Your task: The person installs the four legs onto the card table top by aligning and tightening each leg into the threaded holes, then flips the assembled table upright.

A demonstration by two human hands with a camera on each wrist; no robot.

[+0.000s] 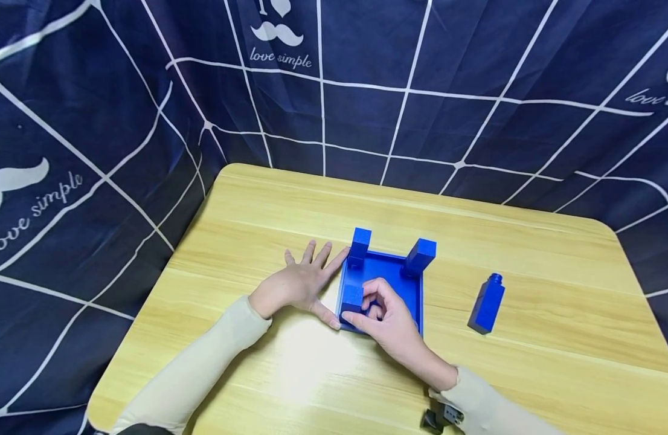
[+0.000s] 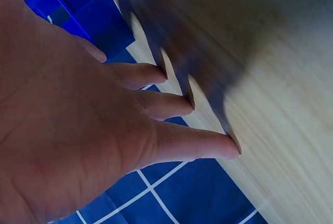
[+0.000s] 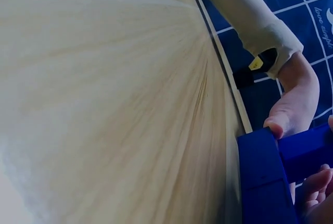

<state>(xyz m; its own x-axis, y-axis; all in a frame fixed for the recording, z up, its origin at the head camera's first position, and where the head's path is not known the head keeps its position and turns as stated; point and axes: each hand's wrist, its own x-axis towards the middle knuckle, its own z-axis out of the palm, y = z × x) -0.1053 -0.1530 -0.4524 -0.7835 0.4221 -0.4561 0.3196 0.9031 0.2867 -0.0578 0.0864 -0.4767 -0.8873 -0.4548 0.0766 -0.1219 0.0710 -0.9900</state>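
Note:
A square blue tray-like base (image 1: 383, 269) with a raised rim lies on the table. Two blue square posts, one at the far left corner (image 1: 360, 244) and one at the far right (image 1: 421, 257), stand up from it. At the near left corner my right hand (image 1: 391, 320) pinches a third blue post (image 1: 352, 298) between thumb and fingers; its lower end is partly hidden. My left hand (image 1: 301, 284) has its fingers spread on the table, with thumb and index fingertip touching the base's left edge. In the right wrist view, the held post (image 3: 309, 151) rises from the base (image 3: 263, 172).
Right of the base, a loose blue post (image 1: 487, 304) with a threaded end lies on the wooden table (image 1: 557, 290). Dark blue cloth (image 1: 366, 115) with white lines hangs behind the table and on its left.

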